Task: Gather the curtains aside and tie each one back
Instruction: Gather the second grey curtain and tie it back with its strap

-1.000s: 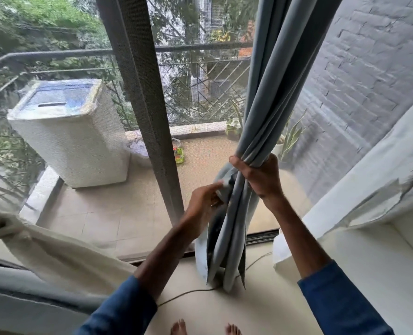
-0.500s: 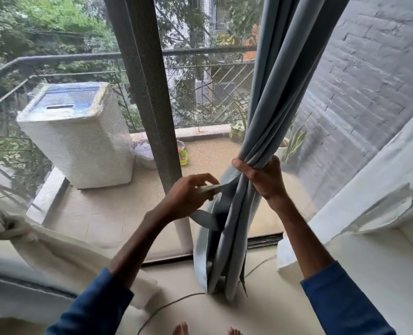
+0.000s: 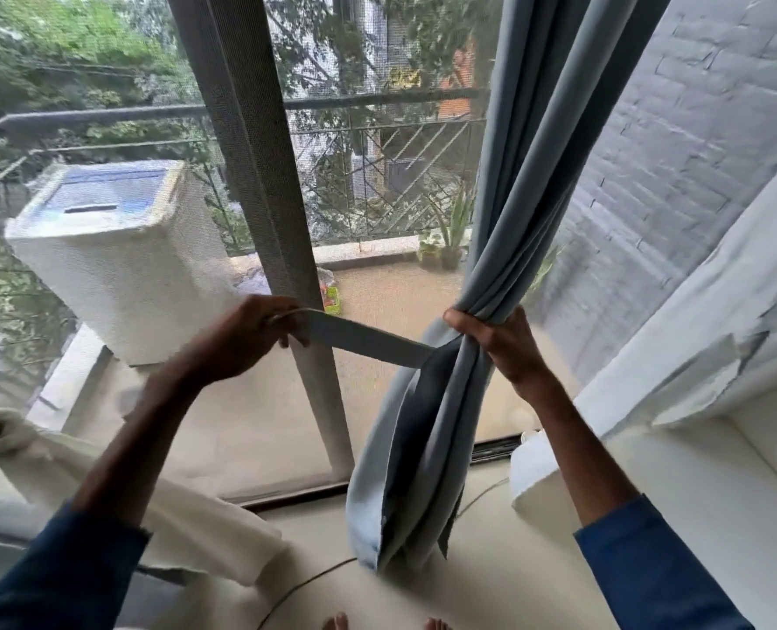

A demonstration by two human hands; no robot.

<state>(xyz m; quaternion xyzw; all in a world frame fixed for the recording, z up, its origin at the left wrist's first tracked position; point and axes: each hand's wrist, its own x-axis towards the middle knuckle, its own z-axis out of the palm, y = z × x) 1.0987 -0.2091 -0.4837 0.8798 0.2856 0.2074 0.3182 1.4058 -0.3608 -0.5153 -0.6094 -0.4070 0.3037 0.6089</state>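
Your left hand (image 3: 250, 338) pinches the end of a flat grey tie-back band (image 3: 368, 341), which is stretched taut leftward from the blue-grey curtain (image 3: 427, 447). Your right hand (image 3: 500, 343) grips the gathered curtain at its waist, just right of the dark window post (image 3: 259, 175). Beyond the screen, a white washing machine (image 3: 118, 266) stands on the balcony.

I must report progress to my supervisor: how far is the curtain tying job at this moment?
Done: the blue curtain is gathered into a bundle, gripped by the right hand. In hand: the left hand holds the strap stretched sideways, not yet wrapped round. Left: wrapping and tying it; whether the white curtain at lower left is tied, I cannot tell.
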